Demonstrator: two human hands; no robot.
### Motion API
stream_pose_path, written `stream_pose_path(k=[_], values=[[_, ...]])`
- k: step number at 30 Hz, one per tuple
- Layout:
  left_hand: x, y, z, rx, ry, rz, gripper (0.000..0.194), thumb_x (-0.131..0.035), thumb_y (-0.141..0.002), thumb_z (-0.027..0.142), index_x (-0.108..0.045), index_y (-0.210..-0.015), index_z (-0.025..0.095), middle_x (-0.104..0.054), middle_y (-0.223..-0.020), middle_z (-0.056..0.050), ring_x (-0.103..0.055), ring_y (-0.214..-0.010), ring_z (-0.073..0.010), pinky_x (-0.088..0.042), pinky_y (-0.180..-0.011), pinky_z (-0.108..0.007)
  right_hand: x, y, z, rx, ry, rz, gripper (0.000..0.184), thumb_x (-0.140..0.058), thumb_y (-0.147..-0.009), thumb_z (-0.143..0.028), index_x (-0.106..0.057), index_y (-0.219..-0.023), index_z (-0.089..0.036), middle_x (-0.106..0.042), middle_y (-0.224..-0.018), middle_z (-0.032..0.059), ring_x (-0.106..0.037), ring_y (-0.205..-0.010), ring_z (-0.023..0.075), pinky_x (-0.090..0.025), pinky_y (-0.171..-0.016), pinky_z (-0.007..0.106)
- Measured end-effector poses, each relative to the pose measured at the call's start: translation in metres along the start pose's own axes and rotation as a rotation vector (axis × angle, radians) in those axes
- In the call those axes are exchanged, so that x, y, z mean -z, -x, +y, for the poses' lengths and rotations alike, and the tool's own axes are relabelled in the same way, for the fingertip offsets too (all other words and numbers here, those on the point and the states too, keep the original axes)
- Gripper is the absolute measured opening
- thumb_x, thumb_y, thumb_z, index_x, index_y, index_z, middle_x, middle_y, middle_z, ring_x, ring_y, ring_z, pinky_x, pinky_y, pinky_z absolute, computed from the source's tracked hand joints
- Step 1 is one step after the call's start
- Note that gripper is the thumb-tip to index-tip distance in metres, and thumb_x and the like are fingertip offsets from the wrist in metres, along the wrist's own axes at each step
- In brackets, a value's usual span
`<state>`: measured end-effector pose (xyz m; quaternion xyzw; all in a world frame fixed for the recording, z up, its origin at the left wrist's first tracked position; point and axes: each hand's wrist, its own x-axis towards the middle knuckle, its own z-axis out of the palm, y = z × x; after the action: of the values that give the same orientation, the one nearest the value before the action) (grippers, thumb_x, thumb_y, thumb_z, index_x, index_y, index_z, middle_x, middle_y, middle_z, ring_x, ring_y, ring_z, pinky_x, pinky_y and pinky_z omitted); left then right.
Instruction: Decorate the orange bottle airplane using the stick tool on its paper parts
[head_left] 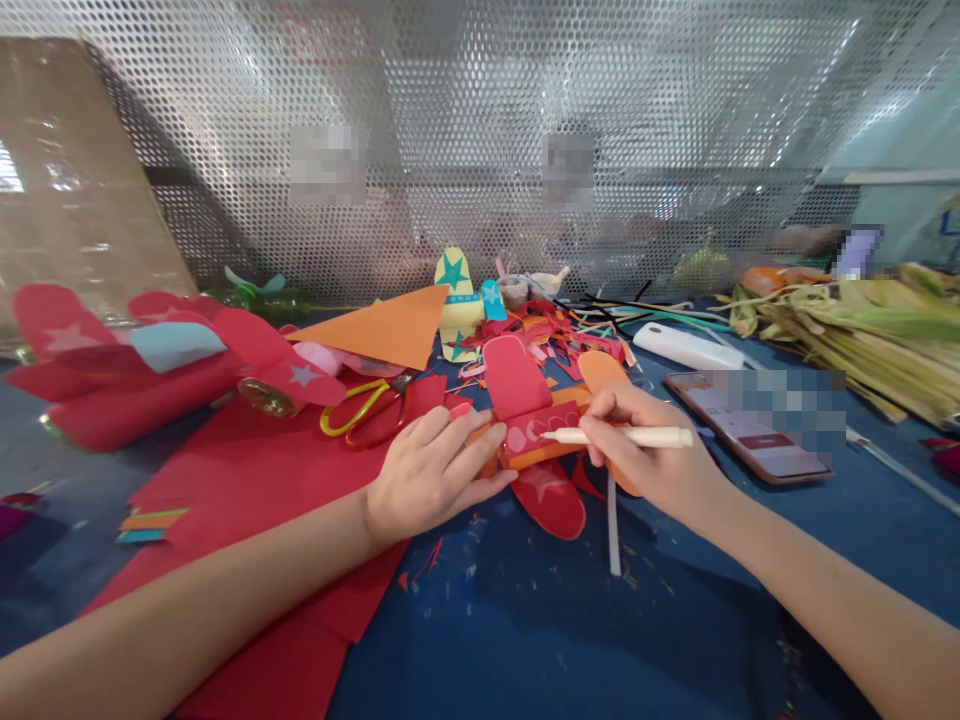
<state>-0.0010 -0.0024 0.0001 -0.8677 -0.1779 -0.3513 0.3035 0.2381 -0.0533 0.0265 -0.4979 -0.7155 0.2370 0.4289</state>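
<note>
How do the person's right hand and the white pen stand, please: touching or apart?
Touching. The head view shows the right hand gripping the white pen between thumb and fingers.

Cream pen [666, 437], star-marked red and orange model [534, 414]

The right hand [637, 435] holds a pen [664, 437] to the plane [553, 413]; the left hand [439, 465] grips its left end. Scissors [399, 383] lie left of the plane, a phone [750, 425] right.

Matt paper plane [553, 413], smooth plastic pen [652, 436]
</note>
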Motion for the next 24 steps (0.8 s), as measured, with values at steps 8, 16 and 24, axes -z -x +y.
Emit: stream_pose_path(k=[8, 16, 24], values=[[0.0, -0.0012, 0.0005, 0.007, 0.002, 0.006, 0.034, -0.064, -0.085, 0.042, -0.057, -0.106, 0.015, -0.07, -0.097, -0.009, -0.059, -0.072, -0.0186, -0.049, -0.062, -0.031, 0.0005, 0.0003, -0.0002, 0.011, -0.004, -0.004, 0.022, -0.051, -0.09, -0.027, -0.046, -0.069, -0.022, -0.056, -0.055, -0.0059, -0.049, -0.047, 0.0087, -0.038, -0.049, 0.022], [0.0006, -0.0004, 0.0003, 0.009, -0.007, -0.003, 0.034, -0.061, -0.087, 0.042, -0.057, -0.106, 0.015, -0.07, -0.097, -0.009, -0.059, -0.07, -0.0183, -0.048, -0.061, -0.031, -0.0001, -0.0003, 0.0027, 0.024, -0.015, -0.002, 0.023, -0.051, -0.092, -0.031, -0.047, -0.071, -0.022, -0.057, -0.057, -0.0056, -0.05, -0.05, 0.0092, -0.038, -0.051, 0.022], [0.0017, -0.0022, 0.0004, 0.011, 0.007, -0.002, 0.033, -0.063, -0.086, 0.041, -0.057, -0.106, 0.016, -0.07, -0.097, -0.009, -0.06, -0.071, -0.0182, -0.049, -0.062, -0.03, 0.0003, -0.0003, 0.003, 0.022, -0.021, -0.033, 0.024, -0.052, -0.092, -0.034, -0.048, -0.072, -0.022, -0.057, -0.059, -0.0046, -0.05, -0.05, 0.0097, -0.038, -0.051, 0.023]])
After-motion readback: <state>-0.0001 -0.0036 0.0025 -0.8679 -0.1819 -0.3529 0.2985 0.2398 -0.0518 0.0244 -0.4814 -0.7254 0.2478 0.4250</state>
